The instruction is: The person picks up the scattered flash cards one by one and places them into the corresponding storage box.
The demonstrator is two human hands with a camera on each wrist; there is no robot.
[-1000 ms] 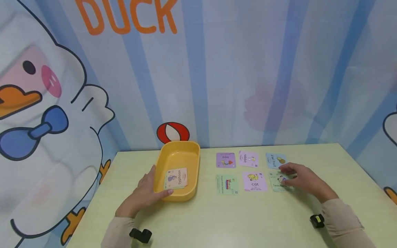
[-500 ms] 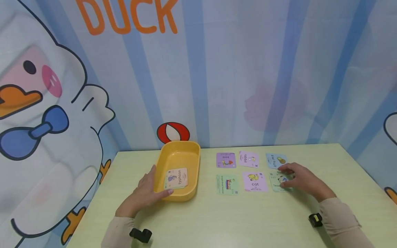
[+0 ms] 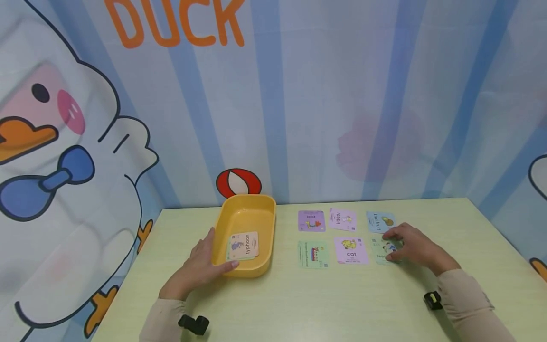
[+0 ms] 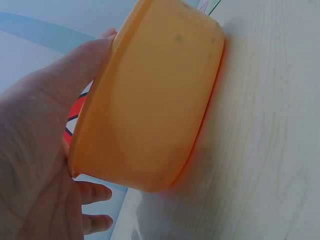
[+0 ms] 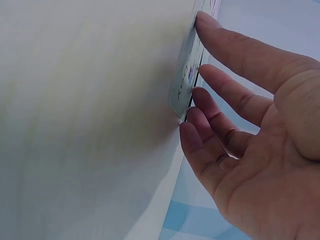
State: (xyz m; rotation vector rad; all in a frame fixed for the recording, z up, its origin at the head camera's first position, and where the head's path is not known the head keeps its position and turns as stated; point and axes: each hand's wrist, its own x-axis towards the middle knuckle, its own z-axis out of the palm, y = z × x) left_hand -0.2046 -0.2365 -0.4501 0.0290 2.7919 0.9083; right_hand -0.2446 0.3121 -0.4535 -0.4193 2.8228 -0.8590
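In the head view my left hand (image 3: 201,261) holds the near left corner of a yellow plastic tray (image 3: 267,251), thumb over the near rim and fingers along the left side. A "typhoon" card (image 3: 242,245) lies in the tray on top of another card, of which only a green edge shows. My right hand (image 3: 420,248) is over a green card (image 3: 380,248) whose word starts with "Teac"; the hand covers its right part. Loosely bent fingers and the thumb (image 5: 220,37) rest at this card in the right wrist view, and it lies flat on the table.
Left of that card lie a "cat" card (image 3: 351,251) and a green boat card (image 3: 313,255). Behind them are a "kiwi fruit" card (image 3: 378,221), a "rabbit" card (image 3: 342,219) and a purple card (image 3: 311,221). A printed curtain (image 3: 316,104) hangs behind the pale table (image 3: 307,308).
My right hand has slid slightly left over the green card, with the thumb further in on it. The card has hardly moved, if at all. My left hand and the tray stay still.
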